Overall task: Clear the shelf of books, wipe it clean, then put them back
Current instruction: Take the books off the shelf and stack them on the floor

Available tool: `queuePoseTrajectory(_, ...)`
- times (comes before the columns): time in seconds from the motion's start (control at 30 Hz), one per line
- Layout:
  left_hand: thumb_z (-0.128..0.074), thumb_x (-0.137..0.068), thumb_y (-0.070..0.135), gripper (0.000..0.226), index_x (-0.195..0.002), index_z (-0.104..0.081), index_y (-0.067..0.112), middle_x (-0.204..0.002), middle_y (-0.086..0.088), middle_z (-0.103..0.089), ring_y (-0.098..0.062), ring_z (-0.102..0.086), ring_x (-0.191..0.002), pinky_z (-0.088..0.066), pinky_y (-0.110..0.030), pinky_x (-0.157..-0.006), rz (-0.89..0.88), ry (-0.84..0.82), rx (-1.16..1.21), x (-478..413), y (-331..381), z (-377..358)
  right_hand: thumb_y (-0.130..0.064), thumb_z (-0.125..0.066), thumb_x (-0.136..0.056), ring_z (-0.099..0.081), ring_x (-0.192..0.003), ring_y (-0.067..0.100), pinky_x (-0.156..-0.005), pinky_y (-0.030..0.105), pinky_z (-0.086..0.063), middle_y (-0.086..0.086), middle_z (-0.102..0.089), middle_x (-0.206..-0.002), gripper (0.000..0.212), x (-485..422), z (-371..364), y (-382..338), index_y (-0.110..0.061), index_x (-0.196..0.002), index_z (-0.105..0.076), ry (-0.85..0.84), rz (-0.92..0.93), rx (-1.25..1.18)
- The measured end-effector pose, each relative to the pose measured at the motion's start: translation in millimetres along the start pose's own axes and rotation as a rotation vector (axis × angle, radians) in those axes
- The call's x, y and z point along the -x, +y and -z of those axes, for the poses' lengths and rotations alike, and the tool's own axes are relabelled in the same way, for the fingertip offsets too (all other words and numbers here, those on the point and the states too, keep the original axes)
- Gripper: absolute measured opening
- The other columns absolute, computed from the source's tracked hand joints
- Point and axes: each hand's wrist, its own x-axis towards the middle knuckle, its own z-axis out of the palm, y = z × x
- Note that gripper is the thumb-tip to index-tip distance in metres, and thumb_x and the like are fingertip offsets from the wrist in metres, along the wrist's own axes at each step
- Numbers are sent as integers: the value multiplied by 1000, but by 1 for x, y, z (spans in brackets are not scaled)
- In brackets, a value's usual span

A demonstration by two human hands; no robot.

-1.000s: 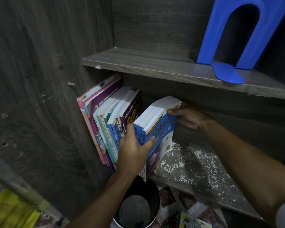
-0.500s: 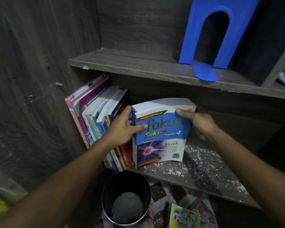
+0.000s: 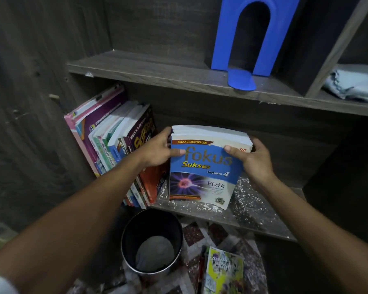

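Head view: blue Fokus paperback (image 3: pixel 202 172), standing on speckled shelf (image 3: pixel 257 211), between both hands; left hand (image 3: pixel 157 152) grasps spine edge, right hand (image 3: pixel 256 164) grasps opposite edge. Likely thick, heavyish, flexible covers; grip both sides.

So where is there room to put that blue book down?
Upper shelf: bare from its left end to the blue bookend. Lower shelf: open right of the Fokus book, though strewn with white specks. Crowded: the leaning books at its left end.
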Motion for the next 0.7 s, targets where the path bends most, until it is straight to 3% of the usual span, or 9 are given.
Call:
queuePoseTrajectory(0.23, -63, -92, 10, 51, -136, -37, 18, -110, 8, -59, 4, -58, -90, -53, -11, -66, -5, 82, -28, 4, -5, -9, -7, -83, -73, -73, -93, 24, -76, 41, -61, 7, -72, -108, 46, 7, 10, 5, -17, -111, -59, -46, 40, 64)
queuePoseTrajectory(0.4, -68, -88, 9, 57, -137, -39, 19, -118, 5, -63, -3, -62, -103, -55, -28, -90, 25, 73, -25, 5, -25, -15, -1, -80, -75, -72, -97, 18, -72, 32, -61, 3, -71, -111, 54, 13, 18, 19, -12, -123, -56, -82, 41, 94)
queuePoseTrajectory(0.57, -69, -87, 12, 56, -136, -43, 17, -118, 6, -63, -4, -62, -104, -52, -15, -81, 53, 113, 16, 10, -42, -30, -8, -71, -87, -69, -94, 1, -70, 20, -58, -9, -66, -112, 51, 26, 18, 45, -13, -134, -50, -90, 20, 176)
queuePoseTrajectory(0.7, -64, -91, 9, 55, -137, -37, 23, -118, 14, -61, 0, -60, -104, -48, -27, -94, 67, 147, 7, 12, -54, -47, -10, -60, -96, -63, -107, 3, -92, 29, -56, -12, -61, -120, 52, 35, 8, 70, -16, -143, -36, -89, 10, 199)
